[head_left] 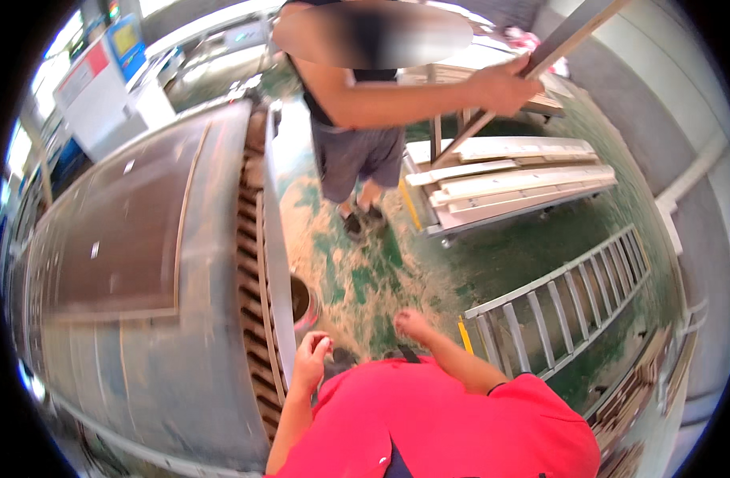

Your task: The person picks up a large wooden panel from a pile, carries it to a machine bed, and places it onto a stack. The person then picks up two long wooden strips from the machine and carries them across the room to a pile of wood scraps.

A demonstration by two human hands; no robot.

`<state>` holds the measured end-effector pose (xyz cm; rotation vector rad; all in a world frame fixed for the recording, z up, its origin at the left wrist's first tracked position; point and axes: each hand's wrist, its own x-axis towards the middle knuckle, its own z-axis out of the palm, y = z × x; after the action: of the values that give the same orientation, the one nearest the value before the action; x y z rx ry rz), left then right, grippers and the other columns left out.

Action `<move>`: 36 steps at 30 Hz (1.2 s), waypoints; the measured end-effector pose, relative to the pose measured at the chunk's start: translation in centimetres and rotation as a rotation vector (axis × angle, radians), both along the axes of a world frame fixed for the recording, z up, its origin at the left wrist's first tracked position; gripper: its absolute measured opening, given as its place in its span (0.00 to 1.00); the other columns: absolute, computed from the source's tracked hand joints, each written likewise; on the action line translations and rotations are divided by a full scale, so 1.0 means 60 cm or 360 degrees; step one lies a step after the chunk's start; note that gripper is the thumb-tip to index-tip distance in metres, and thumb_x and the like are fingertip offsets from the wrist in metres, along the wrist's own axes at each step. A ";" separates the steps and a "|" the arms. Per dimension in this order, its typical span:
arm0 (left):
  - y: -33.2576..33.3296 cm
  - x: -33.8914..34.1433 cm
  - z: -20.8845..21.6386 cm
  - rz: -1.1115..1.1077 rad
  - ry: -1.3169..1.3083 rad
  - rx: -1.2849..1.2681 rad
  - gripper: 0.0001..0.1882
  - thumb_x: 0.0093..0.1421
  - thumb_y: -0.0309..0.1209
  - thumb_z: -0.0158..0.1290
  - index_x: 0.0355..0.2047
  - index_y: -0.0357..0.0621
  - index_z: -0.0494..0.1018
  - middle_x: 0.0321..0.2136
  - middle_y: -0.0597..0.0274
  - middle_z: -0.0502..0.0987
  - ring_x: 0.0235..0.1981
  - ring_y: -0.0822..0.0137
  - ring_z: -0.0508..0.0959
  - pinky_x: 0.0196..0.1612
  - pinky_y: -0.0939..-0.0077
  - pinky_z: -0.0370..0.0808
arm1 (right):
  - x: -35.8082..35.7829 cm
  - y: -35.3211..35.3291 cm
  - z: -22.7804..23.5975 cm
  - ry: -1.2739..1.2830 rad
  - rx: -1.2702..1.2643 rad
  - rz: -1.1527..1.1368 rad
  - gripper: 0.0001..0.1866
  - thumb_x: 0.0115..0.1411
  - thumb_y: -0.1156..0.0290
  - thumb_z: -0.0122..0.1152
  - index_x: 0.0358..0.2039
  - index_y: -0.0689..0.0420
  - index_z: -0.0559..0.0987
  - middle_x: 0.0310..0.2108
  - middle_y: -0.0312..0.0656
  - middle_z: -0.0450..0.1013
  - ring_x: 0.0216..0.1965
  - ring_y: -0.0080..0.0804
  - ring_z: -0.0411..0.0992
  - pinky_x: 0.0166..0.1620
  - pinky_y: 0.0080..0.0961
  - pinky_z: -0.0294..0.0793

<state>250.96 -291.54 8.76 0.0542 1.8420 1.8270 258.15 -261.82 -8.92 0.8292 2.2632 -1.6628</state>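
My left hand (pixel 309 360) is raised beside the long machine table at my left. Its fingers are curled in towards the thumb, and whatever they may hold is too small to make out. My right hand (pixel 414 326) hangs in front of my body over the dusty floor, its fingers curled and slightly blurred; nothing shows in it. Below and beyond my left hand stands a bucket (pixel 300 299), partly hidden by the table's edge strip. Nearest to my right hand on the right is a metal ladder-like frame (pixel 568 307).
A co-worker (pixel 349 103) stands ahead, one hand on a long bar (pixel 568 44) slanting across the upper right. A brown panel (pixel 130 223) lies on the machine table (pixel 209 358). Pale boards (pixel 516 179) lie on a low cart. Wood strips (pixel 632 398) are piled at the lower right.
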 end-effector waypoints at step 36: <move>-0.144 -0.168 0.083 0.0569 0.0140 0.0159 0.12 0.59 0.30 0.50 0.42 0.37 0.68 0.36 0.60 0.75 0.39 0.73 0.73 0.44 0.79 0.69 | -0.322 0.027 -0.078 -0.0433 0.0226 0.0466 0.07 0.54 0.68 0.56 0.26 0.58 0.72 0.15 0.35 0.65 0.14 0.25 0.63 0.16 0.24 0.62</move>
<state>240.90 -300.21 13.74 -0.1719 1.9148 2.1893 238.83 -260.21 -13.57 0.6664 2.2034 -1.1975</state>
